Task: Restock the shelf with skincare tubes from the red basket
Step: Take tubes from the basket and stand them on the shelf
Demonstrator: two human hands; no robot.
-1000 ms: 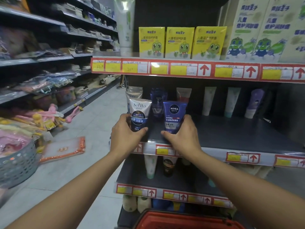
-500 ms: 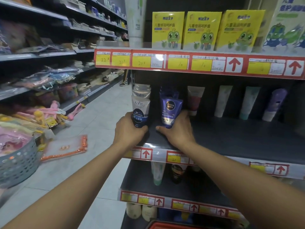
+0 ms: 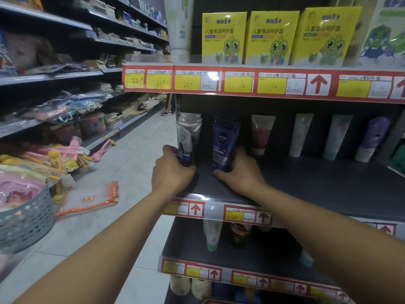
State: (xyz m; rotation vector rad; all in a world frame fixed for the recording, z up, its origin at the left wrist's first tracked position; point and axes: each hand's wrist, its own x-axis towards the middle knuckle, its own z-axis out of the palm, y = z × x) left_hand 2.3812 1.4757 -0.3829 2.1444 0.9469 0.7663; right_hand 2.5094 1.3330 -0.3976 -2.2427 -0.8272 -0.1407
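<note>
Both hands now reach deeper over the shelf (image 3: 306, 183), away from its front edge. The left hand (image 3: 171, 170) carries the white Softto tube (image 3: 186, 141) and the right hand (image 3: 238, 172) the blue Nivea tube (image 3: 223, 145) back against the matching tubes at the rear. The red basket's rim is almost out of view.

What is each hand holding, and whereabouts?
Left hand grips the Softto tube near its bottom cap; right hand grips the Nivea tube likewise.

Retail aisle, pale tiled floor (image 3: 135, 163). Grey metal shelving (image 3: 50, 76) along left side, stocked with packaged goods. Perforated grey basket (image 3: 26, 218) at lower left. Flat orange-edged packet (image 3: 89, 199) lying on floor. Dim lighting.
</note>
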